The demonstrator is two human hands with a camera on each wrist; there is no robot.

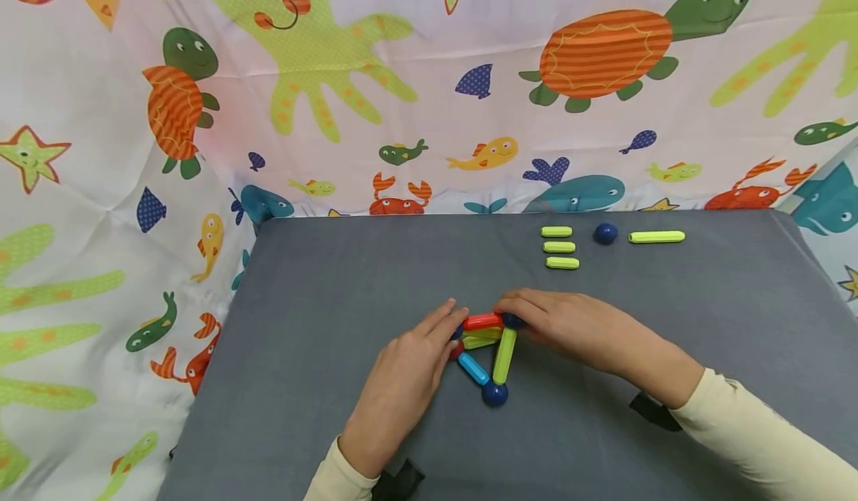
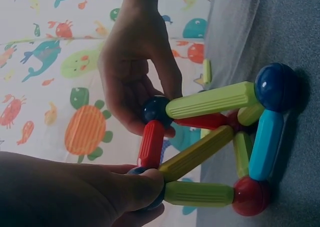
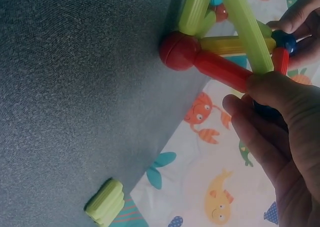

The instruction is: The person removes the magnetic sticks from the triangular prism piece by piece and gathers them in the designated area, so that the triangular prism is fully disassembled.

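A frame of magnetic rods and balls stands on the grey table, held between both hands in the head view. My left hand (image 1: 409, 382) pinches the dark blue ball (image 2: 152, 199) at one upper corner. With thumb and fingers, my right hand (image 1: 590, 330) grips the other upper blue ball (image 2: 156, 109). A short red rod (image 1: 483, 321) joins these two balls. Sloping down from them are a green rod (image 1: 504, 356) and a yellow rod (image 2: 197, 153). At the base, a light blue rod (image 1: 474, 369) links a blue ball (image 1: 494, 394) to a red ball (image 2: 251, 195). Another red ball (image 3: 180, 50) touches the table.
Near the far edge of the table (image 1: 322, 285) lie three short green rods (image 1: 559, 247), a loose blue ball (image 1: 606, 234) and a longer green rod (image 1: 657, 237). A cloth with sea animals (image 1: 375, 32) hangs behind and at the left.
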